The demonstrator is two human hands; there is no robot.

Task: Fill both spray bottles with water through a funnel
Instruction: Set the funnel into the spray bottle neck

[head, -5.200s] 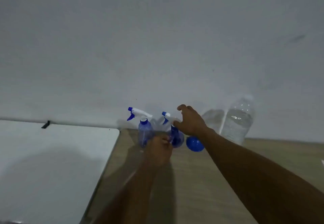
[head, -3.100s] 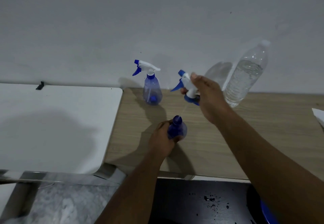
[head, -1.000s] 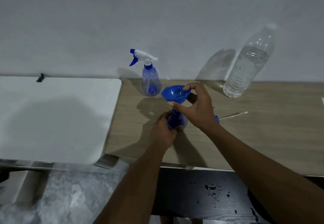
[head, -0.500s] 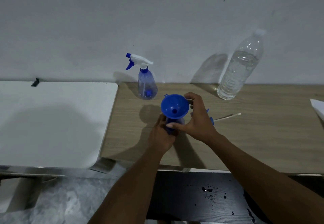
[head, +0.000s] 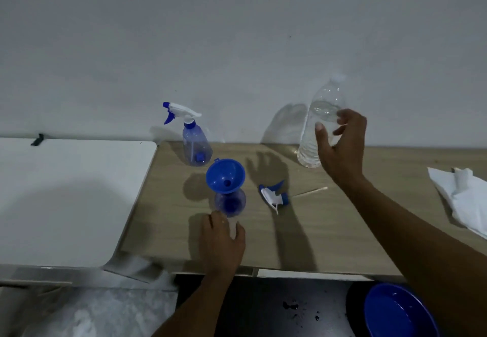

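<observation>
In the middle of the light wooden surface (head: pixel 342 231), a small blue plastic spray bottle with no top (head: pixel 230 203), and in its neck a blue plastic funnel (head: pixel 225 176). Just in front of that bottle, the left hand (head: pixel 222 239). Behind and a little left, by the wall, a second blue plastic spray bottle with its trigger top on (head: pixel 196 147). Right of the funnel, flat down, a loose white and blue trigger top (head: pixel 274 195), then a thin pale tube (head: pixel 311 191). Far back on the right, a tall clear plastic water bottle (head: pixel 316 136), the right hand (head: pixel 342 147) in front of it. At the far right, a crumpled white paper towel (head: pixel 469 199). On the left, a flat white surface (head: pixel 66 191). Below the front edge, a round blue plastic bowl (head: pixel 395 313).
</observation>
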